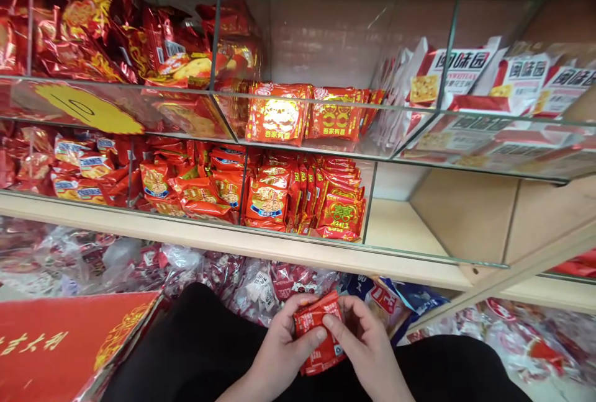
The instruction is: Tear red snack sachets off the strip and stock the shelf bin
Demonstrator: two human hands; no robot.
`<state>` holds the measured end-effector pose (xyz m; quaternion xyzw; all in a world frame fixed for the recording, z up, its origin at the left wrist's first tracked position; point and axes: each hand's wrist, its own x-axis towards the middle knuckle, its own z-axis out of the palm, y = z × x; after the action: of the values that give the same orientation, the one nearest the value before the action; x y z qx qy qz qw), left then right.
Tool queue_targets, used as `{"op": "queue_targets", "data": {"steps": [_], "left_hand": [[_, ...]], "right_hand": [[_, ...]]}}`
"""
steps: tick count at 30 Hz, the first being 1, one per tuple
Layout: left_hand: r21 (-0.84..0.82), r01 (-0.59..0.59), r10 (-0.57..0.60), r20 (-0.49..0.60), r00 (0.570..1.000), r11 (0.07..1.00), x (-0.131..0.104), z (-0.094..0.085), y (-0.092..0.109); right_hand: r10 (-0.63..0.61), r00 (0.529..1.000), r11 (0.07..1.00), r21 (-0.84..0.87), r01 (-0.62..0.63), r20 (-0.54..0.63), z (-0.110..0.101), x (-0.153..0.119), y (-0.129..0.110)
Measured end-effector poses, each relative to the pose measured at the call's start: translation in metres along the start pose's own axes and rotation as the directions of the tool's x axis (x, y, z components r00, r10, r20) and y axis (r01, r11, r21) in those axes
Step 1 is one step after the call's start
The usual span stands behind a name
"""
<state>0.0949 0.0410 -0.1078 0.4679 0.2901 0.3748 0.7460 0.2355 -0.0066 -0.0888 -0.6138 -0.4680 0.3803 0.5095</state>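
Note:
A small red snack packet (321, 352) with white print is held between my two hands, low in the middle of the view, above my black-clad lap. My left hand (288, 346) grips its left side, thumb lying on the front. On the right side, my right hand (365, 340) has its thumb pressed on the packet and its fingers curled behind. Whether it is one packet or a few stacked together, I cannot tell. Ahead, red packets (342, 213) stand in a row on the lower shelf, and others (279, 113) stand on the glass shelf above.
Glass dividers split the wooden shelf (261, 253). White-and-red packs (521, 79) stand at upper right, below a glass edge. A red box (60, 346) lies at lower left. Bagged goods (261, 287) fill the space under the shelf. A yellow tag (88, 107) hangs at left.

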Motion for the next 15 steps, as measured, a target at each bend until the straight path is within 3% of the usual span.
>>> {"op": "queue_targets", "data": {"steps": [3,6,15], "left_hand": [[0.054,0.019,-0.019,-0.008,1.000,0.998,-0.001,-0.002,-0.001],[0.052,0.050,-0.050,-0.006,0.999,0.997,-0.002,-0.002,0.002],[-0.133,0.209,-0.216,-0.039,0.976,0.969,-0.005,0.007,0.011]], "right_hand": [[0.028,0.998,0.980,0.194,-0.038,0.056,0.003,0.000,0.001],[0.021,0.999,0.966,0.256,-0.032,0.044,0.005,-0.001,0.002],[0.079,0.992,0.970,0.236,-0.054,-0.095,0.007,-0.004,0.000]]}}
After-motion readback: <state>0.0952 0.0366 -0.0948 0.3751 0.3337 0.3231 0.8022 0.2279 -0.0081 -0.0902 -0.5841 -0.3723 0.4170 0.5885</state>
